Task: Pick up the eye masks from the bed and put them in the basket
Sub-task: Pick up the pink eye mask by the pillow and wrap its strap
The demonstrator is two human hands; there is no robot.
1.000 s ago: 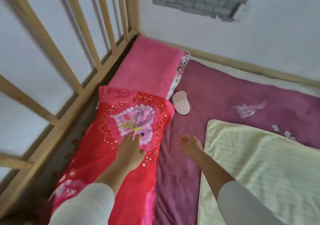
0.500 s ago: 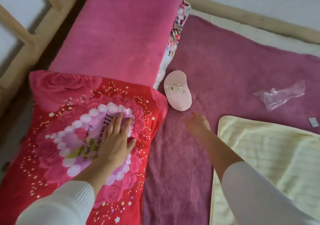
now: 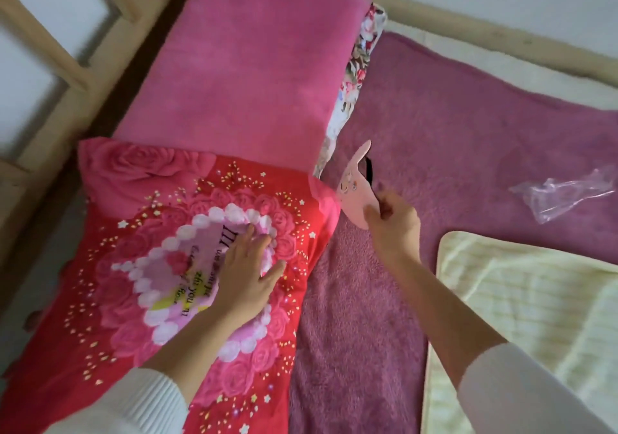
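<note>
The right hand pinches the lower end of a pale pink, bean-shaped fabric eye mask with a small cartoon face printed on it, thumb on the front and fingers curled behind; the mask is lifted off the bed and stands tilted, its upper end pointing away from the person, with a black elastic strap showing behind it. It hangs above the fuzzy purple blanket that covers the bed, just beside the corner of the red pillow printed with roses and a heart of white petals. The left hand lies flat and open on that pillow, fingers spread over the heart print, holding nothing. Beyond the red pillow lies a plush bright pink pillow, with a floral-patterned cloth edge showing along its right side. A crumpled clear plastic wrapper rests on the purple blanket well to the right of the mask, and a pale yellow striped cloth covers the near right part of the bed. A light wooden bed frame runs along the left and far sides. Both arms wear white ribbed sleeves
</note>
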